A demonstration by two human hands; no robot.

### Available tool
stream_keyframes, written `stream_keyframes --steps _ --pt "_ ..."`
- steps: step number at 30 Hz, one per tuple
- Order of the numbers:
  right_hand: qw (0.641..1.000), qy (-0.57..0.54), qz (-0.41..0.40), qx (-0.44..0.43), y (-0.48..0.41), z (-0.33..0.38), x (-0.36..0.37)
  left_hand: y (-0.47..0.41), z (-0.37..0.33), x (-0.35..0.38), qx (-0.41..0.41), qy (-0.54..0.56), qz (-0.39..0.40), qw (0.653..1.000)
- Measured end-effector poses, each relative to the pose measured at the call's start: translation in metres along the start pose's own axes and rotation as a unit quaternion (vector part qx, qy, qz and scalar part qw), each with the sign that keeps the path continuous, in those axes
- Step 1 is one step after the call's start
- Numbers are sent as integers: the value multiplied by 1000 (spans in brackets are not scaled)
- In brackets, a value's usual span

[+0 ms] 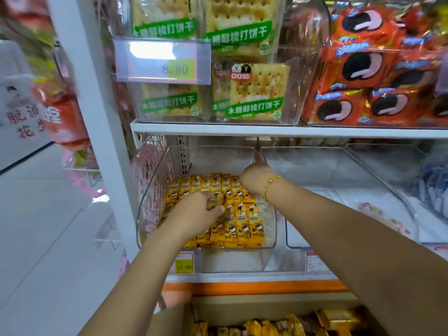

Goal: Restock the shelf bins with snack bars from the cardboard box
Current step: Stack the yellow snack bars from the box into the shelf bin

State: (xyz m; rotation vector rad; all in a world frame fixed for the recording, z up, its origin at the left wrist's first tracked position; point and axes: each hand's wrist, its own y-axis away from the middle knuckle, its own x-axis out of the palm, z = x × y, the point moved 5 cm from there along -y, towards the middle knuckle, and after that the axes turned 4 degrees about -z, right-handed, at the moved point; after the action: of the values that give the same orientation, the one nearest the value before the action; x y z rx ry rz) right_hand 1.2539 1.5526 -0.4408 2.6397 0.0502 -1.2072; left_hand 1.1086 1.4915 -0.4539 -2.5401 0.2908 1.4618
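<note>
- The snack bars (244, 221), small yellow packs, lie in rows inside a clear bin (269, 226) at the left end of the lower shelf, filling most of its floor.
- The left hand (198, 213) rests on the bars near the bin's middle, its thumb and bent fingers closed around a few packs.
- The right hand (254, 180) is further back, at the bin's right rear, seen from behind. Its fingers are hidden, so I cannot tell whether they grip anything. A gold bracelet (271, 186) sits on the wrist.
- Below the shelf edge, a cardboard box (266, 307) holds more yellow packs (334, 318).
- Just to the right stands a second clear bin (339, 170), with only a few blurred packs on its floor.
- A yellow price label (184, 265) hangs on the shelf front below the bars.
- On the shelf above, cracker packs (257, 93) with green bands stand in a clear bin behind a price tag (162, 61) reading 8.80. Orange cookie packs (363, 69) are piled beside them.
</note>
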Motion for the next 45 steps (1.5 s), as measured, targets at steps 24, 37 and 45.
stream_keyframes --steps 24,37,45 --pt "925 -361 -66 -98 9 88 -73 128 48 -5 -22 28 -150 988" --pt "742 -634 -215 -1 -31 105 -51 125 46 -5 -23 17 -128 991" --pt "746 -649 -149 9 -31 105 -55 132 49 -11 5 61 -149 987"
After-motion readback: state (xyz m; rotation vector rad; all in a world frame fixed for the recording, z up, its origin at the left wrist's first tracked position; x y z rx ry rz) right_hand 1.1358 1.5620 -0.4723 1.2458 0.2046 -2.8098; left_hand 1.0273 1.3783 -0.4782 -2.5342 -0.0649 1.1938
